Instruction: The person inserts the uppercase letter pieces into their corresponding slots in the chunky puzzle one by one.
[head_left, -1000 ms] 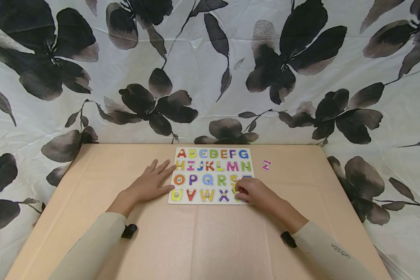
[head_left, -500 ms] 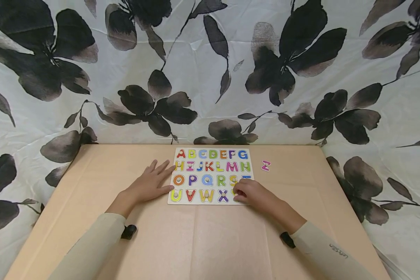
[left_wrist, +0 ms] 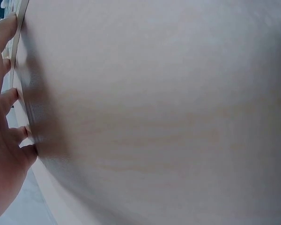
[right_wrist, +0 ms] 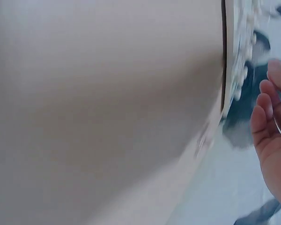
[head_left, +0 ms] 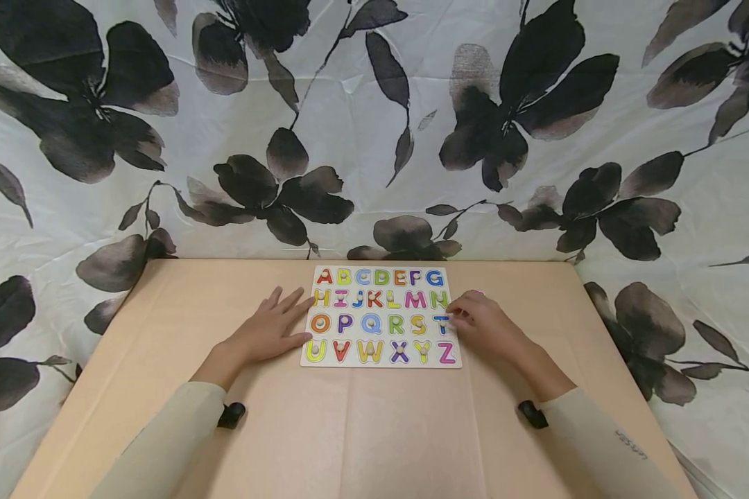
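A white alphabet puzzle board (head_left: pixel 357 335) lies on the table, with colourful knobbed letter pieces in rows from A. My left hand (head_left: pixel 268 324) rests with spread fingers at the board's left edge; the left wrist view shows its fingertips along that edge. My right hand (head_left: pixel 483 324) hovers at the board's right side, fingers loosely bent, near the blue T (head_left: pixel 441 324). The right wrist view shows nothing between its fingers. The loose pink Z piece (right_wrist: pixel 203 140) lies on the table, mostly hidden under that hand in the head view. A pink Z shape (head_left: pixel 447 353) without a visible knob fills the board's lower right corner.
The brown table (head_left: pixel 349 430) ends just behind the board. Behind it hangs a white cloth (head_left: pixel 374 132) with dark flowers. A black wrist camera (head_left: pixel 532 414) sits at the right cuff, and another black wrist camera (head_left: pixel 231 415) at the left.
My right hand has left the Y, now in full view on the board, and moved up and right over the loose Z piece. My left hand has stayed in place.
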Demonstrator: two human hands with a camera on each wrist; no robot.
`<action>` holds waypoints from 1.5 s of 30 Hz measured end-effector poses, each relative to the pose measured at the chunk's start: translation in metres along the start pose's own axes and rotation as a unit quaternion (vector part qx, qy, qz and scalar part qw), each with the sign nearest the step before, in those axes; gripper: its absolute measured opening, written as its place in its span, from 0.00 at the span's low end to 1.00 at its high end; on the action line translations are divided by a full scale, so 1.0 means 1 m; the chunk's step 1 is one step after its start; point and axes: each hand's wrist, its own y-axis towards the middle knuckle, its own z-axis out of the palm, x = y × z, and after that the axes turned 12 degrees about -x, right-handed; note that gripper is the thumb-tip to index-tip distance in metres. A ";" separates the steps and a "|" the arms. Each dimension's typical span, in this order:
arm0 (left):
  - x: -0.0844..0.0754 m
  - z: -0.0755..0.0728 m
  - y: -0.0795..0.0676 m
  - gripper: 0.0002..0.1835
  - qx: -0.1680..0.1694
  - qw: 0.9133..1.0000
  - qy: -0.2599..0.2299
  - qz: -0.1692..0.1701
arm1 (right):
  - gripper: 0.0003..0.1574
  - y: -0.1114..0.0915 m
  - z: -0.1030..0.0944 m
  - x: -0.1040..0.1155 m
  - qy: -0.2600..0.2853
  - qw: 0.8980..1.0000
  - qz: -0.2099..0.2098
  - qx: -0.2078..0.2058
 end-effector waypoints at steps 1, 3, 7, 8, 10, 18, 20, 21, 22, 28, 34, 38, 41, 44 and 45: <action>0.000 0.000 0.000 0.43 0.000 1.000 0.001 0.001 | 0.09 0.002 -0.003 -0.006 0.001 1.000 0.008 -0.009; 0.001 0.001 0.000 0.43 -0.001 1.000 0.000 0.001 | 0.10 0.005 -0.009 -0.017 0.002 1.000 0.023 -0.021; 0.000 0.002 0.000 0.43 -0.001 1.000 -0.004 0.001 | 0.10 0.012 -0.016 -0.041 -0.007 0.999 0.038 -0.021; 0.000 0.002 0.000 0.43 0.000 1.000 -0.004 0.001 | 0.10 0.013 -0.017 -0.046 -0.010 0.999 0.036 -0.019; -0.001 0.003 -0.001 0.43 0.000 1.000 -0.005 0.003 | 0.10 0.016 -0.017 -0.055 -0.014 0.999 0.029 -0.015; -0.003 0.001 -0.002 0.42 -0.012 1.000 -0.010 0.010 | 0.09 0.027 -0.012 -0.075 -0.037 0.999 -0.031 -0.001; -0.003 0.001 -0.002 0.42 -0.012 1.000 -0.008 0.010 | 0.09 0.029 -0.010 -0.077 -0.041 0.999 -0.030 0.007; -0.003 0.001 -0.002 0.42 -0.009 1.000 -0.008 0.008 | 0.09 0.030 -0.009 -0.077 -0.042 0.999 -0.028 0.010; -0.003 0.001 -0.002 0.42 -0.007 1.000 -0.008 0.008 | 0.10 0.031 -0.008 -0.077 -0.043 0.999 -0.023 0.013; -0.004 0.002 -0.001 0.43 -0.001 1.000 -0.011 0.006 | 0.10 0.033 -0.006 -0.076 -0.050 0.999 -0.001 0.017; -0.004 0.004 0.000 0.42 -0.003 1.000 -0.012 0.007 | 0.07 0.030 -0.011 -0.074 -0.050 0.998 0.017 0.020; -0.003 0.003 -0.001 0.43 -0.002 1.000 -0.010 0.005 | 0.06 0.024 -0.015 -0.063 -0.034 0.999 0.036 0.017; -0.003 0.002 -0.002 0.43 0.000 1.000 -0.007 0.002 | 0.07 0.017 -0.017 -0.053 -0.025 0.999 0.040 0.015; -0.001 0.002 -0.002 0.43 -0.001 1.000 -0.004 0.001 | 0.07 0.011 -0.017 -0.045 -0.022 0.999 0.037 0.014; 0.000 0.002 -0.002 0.43 -0.002 1.000 -0.004 0.001 | 0.07 0.009 -0.016 -0.042 -0.019 0.999 0.033 0.014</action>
